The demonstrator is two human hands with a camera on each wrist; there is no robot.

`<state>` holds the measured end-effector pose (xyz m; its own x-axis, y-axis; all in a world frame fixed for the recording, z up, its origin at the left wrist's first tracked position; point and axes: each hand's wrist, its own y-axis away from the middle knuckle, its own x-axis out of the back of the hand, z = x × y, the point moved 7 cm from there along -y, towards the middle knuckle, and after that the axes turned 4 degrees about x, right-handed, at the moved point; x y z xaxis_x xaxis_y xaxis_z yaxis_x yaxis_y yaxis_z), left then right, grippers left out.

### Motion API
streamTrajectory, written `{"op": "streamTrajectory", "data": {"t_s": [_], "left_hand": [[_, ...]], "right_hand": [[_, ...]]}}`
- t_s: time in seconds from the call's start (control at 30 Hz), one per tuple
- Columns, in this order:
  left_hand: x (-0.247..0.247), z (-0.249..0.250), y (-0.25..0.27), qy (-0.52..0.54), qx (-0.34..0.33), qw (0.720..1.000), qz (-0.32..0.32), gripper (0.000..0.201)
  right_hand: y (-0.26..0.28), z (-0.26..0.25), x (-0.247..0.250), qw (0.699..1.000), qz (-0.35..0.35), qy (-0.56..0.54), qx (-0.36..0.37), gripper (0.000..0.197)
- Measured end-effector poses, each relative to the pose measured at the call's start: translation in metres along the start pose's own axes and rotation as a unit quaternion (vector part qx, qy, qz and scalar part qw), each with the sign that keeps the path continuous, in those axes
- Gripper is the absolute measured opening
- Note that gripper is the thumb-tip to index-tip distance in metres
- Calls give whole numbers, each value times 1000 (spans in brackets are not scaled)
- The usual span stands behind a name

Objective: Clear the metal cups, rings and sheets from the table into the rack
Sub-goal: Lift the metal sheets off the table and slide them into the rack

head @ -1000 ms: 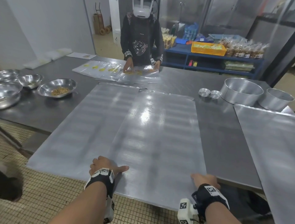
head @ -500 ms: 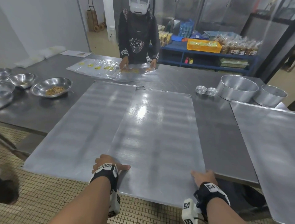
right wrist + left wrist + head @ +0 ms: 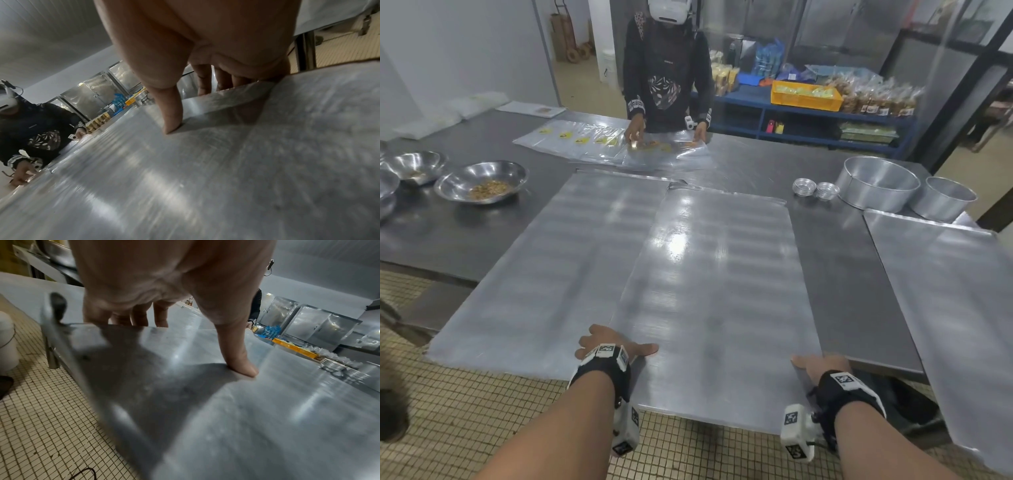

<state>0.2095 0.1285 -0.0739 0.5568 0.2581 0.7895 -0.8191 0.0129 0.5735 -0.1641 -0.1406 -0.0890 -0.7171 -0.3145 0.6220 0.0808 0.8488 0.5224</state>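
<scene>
A large metal sheet (image 3: 715, 291) lies on the steel table (image 3: 842, 291), its near end hanging over the table's front edge. My left hand (image 3: 616, 344) grips its left edge, thumb (image 3: 240, 363) on top of the sheet (image 3: 246, 418) and fingers under it. My right hand (image 3: 818, 366) grips the right edge the same way, thumb (image 3: 170, 116) pressed on the sheet (image 3: 205, 178). It overlaps a second sheet (image 3: 544, 274) on the left. A third sheet (image 3: 945, 291) lies at the right. Two stacks of small metal cups (image 3: 804, 187) and two round metal rings (image 3: 876, 186) stand at the back right.
Another person (image 3: 667, 85) works on plastic bags (image 3: 602, 144) at the table's far side. Steel bowls (image 3: 482, 185) sit at the left. Blue shelves with a yellow crate (image 3: 806, 96) stand behind. Tiled floor (image 3: 465, 411) lies below the overhanging sheets.
Both hands keep the same hold on the sheet's side edges. The sheet has hardly moved; the view has shifted slightly.
</scene>
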Motion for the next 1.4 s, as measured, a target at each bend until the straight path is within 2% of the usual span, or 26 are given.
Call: {"op": "streamTrajectory", "data": {"t_s": [0.17, 0.3, 0.4, 0.6, 0.7, 0.77, 0.87, 0.97, 1.1, 1.17, 1.3, 1.37, 1.4], "left_hand": [[1, 8, 8, 28, -12, 1000, 2, 132], [-6, 20, 20, -23, -35, 999, -12, 125], [-19, 29, 30, -59, -43, 997, -16, 131], [-64, 53, 57, -91, -56, 994, -15, 138], [-98, 68, 54, -136, -71, 988, -19, 151], [-116, 74, 58, -159, -78, 984, -28, 153], [-139, 70, 59, -198, -83, 976, -43, 157], [-159, 57, 50, -199, -58, 977, -51, 158], [-168, 56, 40, -213, -45, 975, -33, 158], [-157, 56, 62, -217, -43, 975, -35, 149], [-119, 64, 141, -221, -94, 969, -62, 104], [-109, 69, 154, -202, -107, 970, -87, 87], [-108, 68, 153, -179, -86, 975, -100, 82]], "right_hand": [[-6, 2, 13, 1000, 6, 2, 9, 79], [-19, 2, 32, 1000, 5, 9, 21, 80], [-28, 5, 50, 999, 4, 33, 29, 76], [-49, 25, 104, 999, 11, 34, 14, 74], [-59, 38, 128, 999, 24, 31, 13, 72], [-64, 48, 138, 999, 26, 27, 17, 74], [-73, 65, 142, 999, 12, 33, 28, 69], [-75, 78, 138, 997, -10, 56, 43, 58], [-77, 80, 129, 995, -47, 74, 54, 52], [-80, 81, 131, 993, -55, 85, 54, 58], [-89, 88, 138, 985, -112, 128, 26, 72], [-95, 89, 138, 979, -133, 154, 18, 82], [-98, 88, 137, 980, -129, 148, 31, 77]]}}
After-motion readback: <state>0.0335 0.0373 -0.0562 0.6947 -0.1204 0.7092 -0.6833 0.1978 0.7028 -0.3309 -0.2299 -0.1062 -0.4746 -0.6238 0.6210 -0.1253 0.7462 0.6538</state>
